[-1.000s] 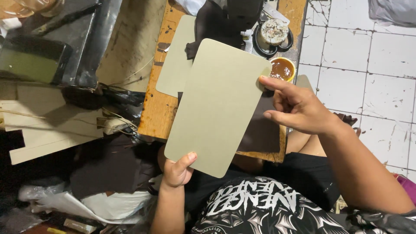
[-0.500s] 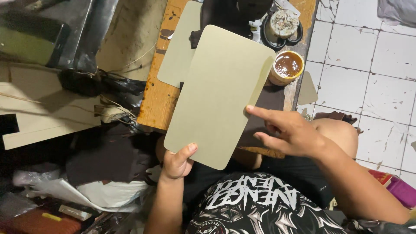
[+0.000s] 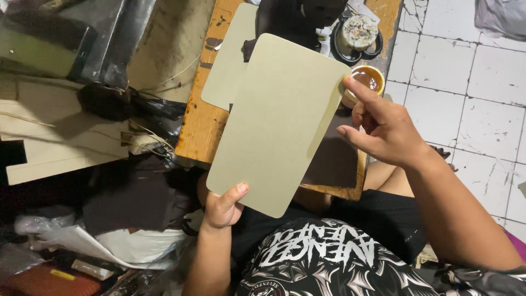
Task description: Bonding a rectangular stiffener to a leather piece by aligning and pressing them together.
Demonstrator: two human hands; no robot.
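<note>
Board (image 3: 276,120), a flat grey-green sheet with rounded corners, is held up in the air between both hands, above the wooden table (image 3: 200,129). The left hand (image 3: 222,207) grips its lower edge: the thumb lies on the front face and the other fingers are curled behind, out of sight. The right hand (image 3: 383,129) pinches the upper right corner, with the index finger stretched along the edge and the remaining fingers half bent and loose. Just beyond the right fingertips stands a small round cup (image 3: 368,80) with brown liquid. Behind the board, a second sheet (image 3: 227,68) of the same colour lies on the table, partly covered. To the right of the right hand is a white tiled floor (image 3: 471,82). Left of the left hand lie dark cloth pieces (image 3: 131,200) and plastic bags (image 3: 120,244).
</note>
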